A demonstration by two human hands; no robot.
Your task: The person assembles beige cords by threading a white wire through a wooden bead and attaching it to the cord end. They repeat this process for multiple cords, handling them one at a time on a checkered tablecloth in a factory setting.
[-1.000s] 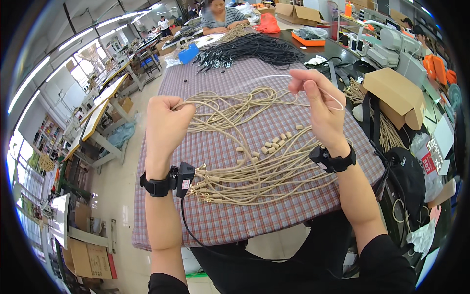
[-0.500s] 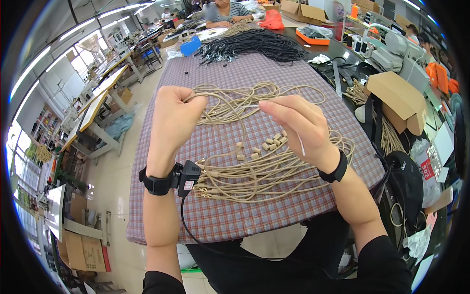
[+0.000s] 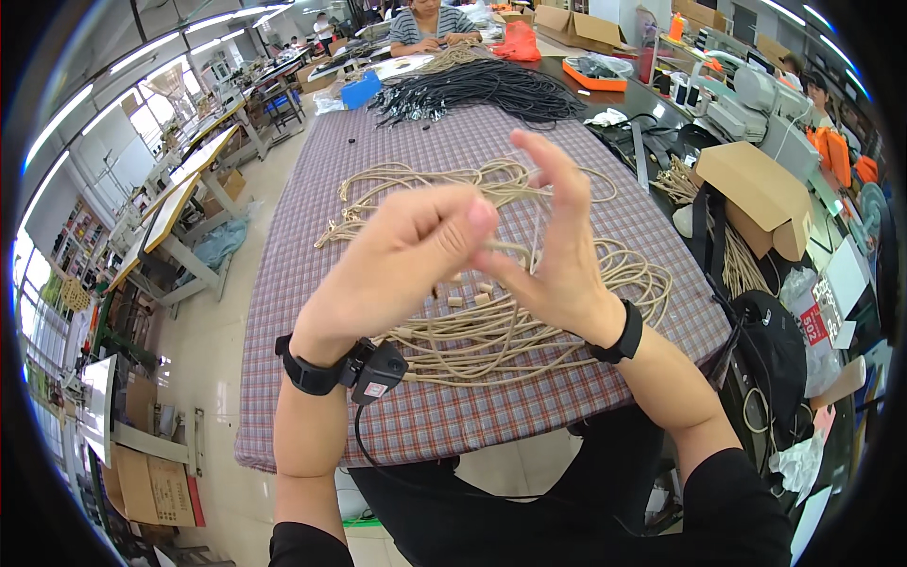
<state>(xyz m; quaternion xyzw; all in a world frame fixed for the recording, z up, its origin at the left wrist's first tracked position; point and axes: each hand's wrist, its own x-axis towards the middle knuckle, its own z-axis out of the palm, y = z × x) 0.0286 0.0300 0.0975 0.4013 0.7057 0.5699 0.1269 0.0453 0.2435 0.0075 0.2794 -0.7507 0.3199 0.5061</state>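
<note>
My left hand (image 3: 402, 260) is closed in a pinch, thumb against the bent fingers, on the end of a beige cord (image 3: 507, 248). Close beside it, my right hand (image 3: 567, 269) has thumb and index finger spread wide, its thumb tip near the left fingers. A thin white stick (image 3: 538, 231) lies along the right palm; the fingers retaining it are partly hidden. Below the hands is a bundle of beige cords (image 3: 491, 354) on a checked cloth (image 3: 312, 416). Small beige cylinders (image 3: 455, 301) are partly covered by my hands. Another cord bundle (image 3: 397, 177) lies farther away.
Black cords (image 3: 482, 90) are heaped at the table's far end, beside a blue object (image 3: 360, 91). A person (image 3: 430, 28) sits beyond them. On the right are an open carton (image 3: 756, 198), a black bag (image 3: 770, 345) and sewing machines (image 3: 746, 109).
My left hand has moved right and nearer me, turning toward the right hand. My right hand has opened its thumb and index finger, which were close together, and tipped upright.
</note>
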